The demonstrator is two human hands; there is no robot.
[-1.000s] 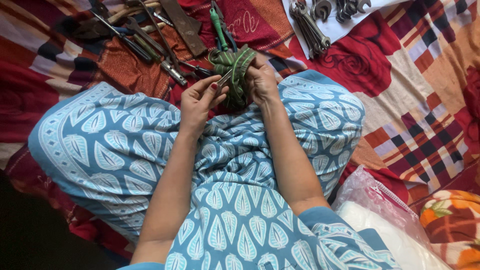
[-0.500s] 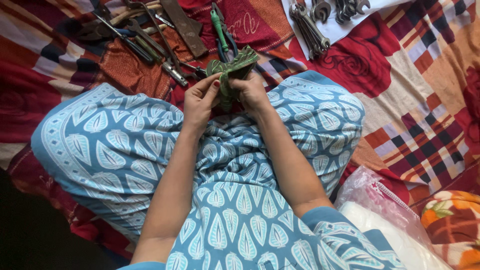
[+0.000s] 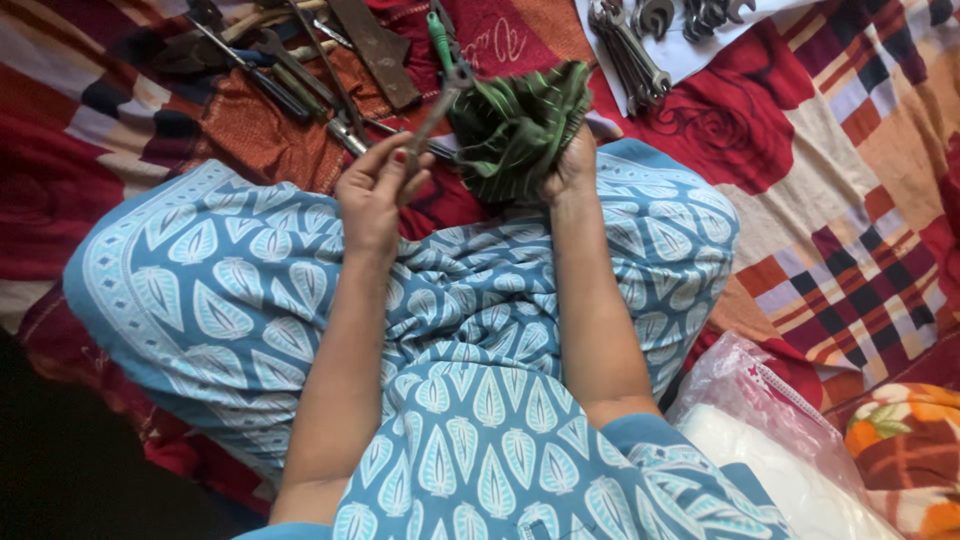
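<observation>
while the person sits cross-legged on a patchwork blanket (image 3: 850,200), both hands work just above the knees in the upper middle of the frame. left hand (image 3: 375,190): fingers pinched narrow around the lower end of a slim metal tool (image 3: 432,110), looks like a small spanner or pliers; its head points up-right and touches the edge of the cloth. right hand (image 3: 572,165): fingers closed into a bunched green striped cloth (image 3: 520,125), held from below so the folds fan out above the fist.

handling, as a judgement: tool is stiff, light for its length, bare metal, likely slippery if oily; best held low on the shank as now, with the head free. cloth is soft, limp, no fixed shape; needs a full-fist grip or it sags and slips off the tool.

nearby: loose hand tools (image 3: 300,70) upper left, row of spanners (image 3: 630,50) on a white sheet at upper centre-right, clear plastic bag (image 3: 770,440) lower right.
</observation>
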